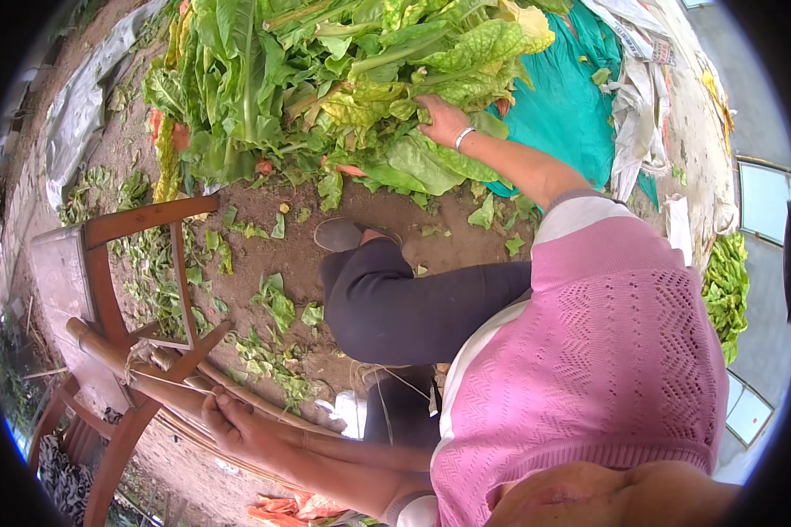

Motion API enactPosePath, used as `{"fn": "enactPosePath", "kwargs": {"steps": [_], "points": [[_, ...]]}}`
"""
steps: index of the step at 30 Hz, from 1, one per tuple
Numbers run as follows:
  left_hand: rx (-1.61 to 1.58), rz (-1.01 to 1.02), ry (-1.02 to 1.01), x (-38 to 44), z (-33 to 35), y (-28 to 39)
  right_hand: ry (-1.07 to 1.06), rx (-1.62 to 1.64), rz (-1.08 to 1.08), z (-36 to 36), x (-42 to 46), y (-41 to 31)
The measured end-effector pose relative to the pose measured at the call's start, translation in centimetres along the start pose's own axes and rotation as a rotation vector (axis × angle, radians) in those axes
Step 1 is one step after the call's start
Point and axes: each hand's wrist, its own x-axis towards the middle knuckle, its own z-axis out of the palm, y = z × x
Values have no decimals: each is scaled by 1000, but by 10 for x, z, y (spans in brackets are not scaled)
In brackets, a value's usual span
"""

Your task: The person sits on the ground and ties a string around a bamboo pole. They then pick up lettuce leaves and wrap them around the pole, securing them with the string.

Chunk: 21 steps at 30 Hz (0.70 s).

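Note:
My right hand [443, 122], with a silver bracelet at the wrist, reaches into a heap of large green and yellowing leaves [250, 85] that look like tobacco. Its fingertips are among the leaf stems; whether they grip one cannot be told. Lower in the view, my left hand [231, 421] pinches a thin string [171, 381] between thumb and fingertips. That string runs to a knot around the end of a wooden or bamboo pole [109, 349], which rests across a wooden chair [151, 214]. My left forearm lies alongside the pole.
Leaf scraps [273, 303] litter the earth floor around my feet. Teal sheeting [554, 99] lies beside the heap, with white woven sacking [633, 125] next to it. More leaves [725, 296] stand by the wall at the far right. Orange plastic [296, 507] lies at the bottom.

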Motion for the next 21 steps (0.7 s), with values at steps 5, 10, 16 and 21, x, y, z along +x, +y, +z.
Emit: {"fn": "enactPosePath", "kwargs": {"steps": [5,10,16,21], "points": [[-102,-121,28,-4,4,27,143,-110,48,-8,40,22],[-137,-83,59,-3,5,19,-129,-305,32,0,79,12],[-115,-30,11,2,1,10,-145,-108,-424,-26,46,-3],[-75,-55,3,2,-5,8,225,-105,-595,-76,41,-63]]}}
